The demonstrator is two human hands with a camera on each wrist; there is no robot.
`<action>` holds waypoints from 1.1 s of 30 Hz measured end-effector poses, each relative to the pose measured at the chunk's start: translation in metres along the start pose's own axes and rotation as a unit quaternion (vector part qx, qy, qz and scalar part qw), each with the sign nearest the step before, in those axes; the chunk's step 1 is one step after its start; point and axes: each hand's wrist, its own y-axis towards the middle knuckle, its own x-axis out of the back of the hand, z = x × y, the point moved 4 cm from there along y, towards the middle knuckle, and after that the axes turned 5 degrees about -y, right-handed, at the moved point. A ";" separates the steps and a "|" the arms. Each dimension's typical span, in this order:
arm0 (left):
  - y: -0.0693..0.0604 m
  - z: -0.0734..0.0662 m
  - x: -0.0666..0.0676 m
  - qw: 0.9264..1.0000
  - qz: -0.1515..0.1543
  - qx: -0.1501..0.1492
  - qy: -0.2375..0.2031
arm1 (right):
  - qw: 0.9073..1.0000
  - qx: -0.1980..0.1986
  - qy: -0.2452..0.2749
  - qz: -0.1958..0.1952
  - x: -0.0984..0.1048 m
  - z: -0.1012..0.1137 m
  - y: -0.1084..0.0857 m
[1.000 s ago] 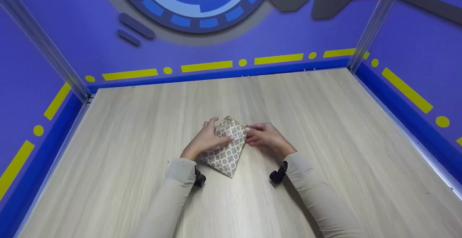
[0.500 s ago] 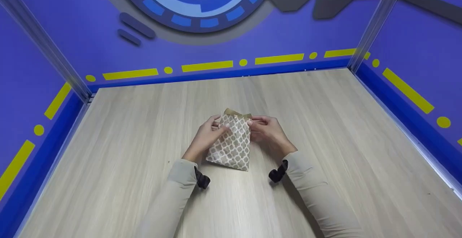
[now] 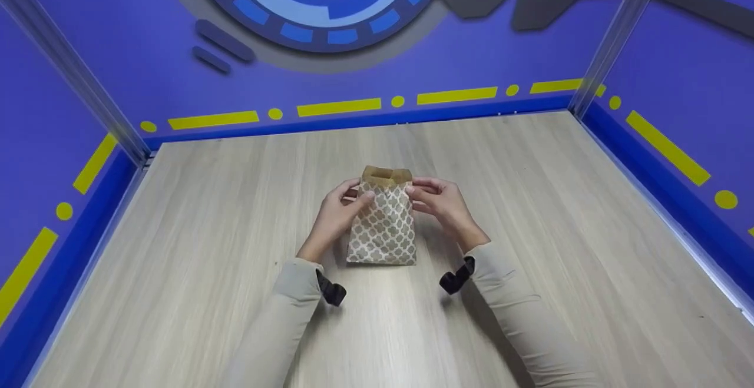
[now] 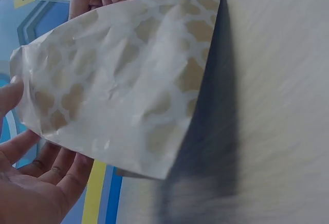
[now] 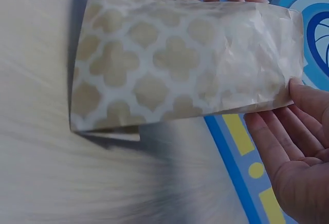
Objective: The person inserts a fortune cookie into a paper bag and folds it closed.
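A paper bag (image 3: pixel 384 226) with a white and tan lattice print stands between my hands, its brown mouth (image 3: pixel 382 175) parted at the top. My left hand (image 3: pixel 339 214) pinches the upper left edge, thumb on the front and fingers behind. On the other side, my right hand (image 3: pixel 443 204) pinches the upper right edge in the same way. In the left wrist view the bag (image 4: pixel 118 80) shows creases across its printed face. The right wrist view shows the bag (image 5: pixel 154 64) with its lower end near the tabletop. What lies inside the bag is hidden.
A pale wood-grain table (image 3: pixel 235 211) spreads around the hands. Blue printed walls (image 3: pixel 330 93) with yellow dashes close off its back and sides. A black wrist camera (image 3: pixel 333 291) sits at the left cuff, another wrist camera (image 3: pixel 455 279) at the right.
The bag has swung from a slant to upright and moved slightly away from me. Its mouth has come into view and parted. My right hand has moved up a little along with it.
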 end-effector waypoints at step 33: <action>-0.005 -0.019 0.006 0.995 -0.056 -0.023 -0.083 | 0.996 0.053 -0.007 -0.075 -0.004 0.013 -0.012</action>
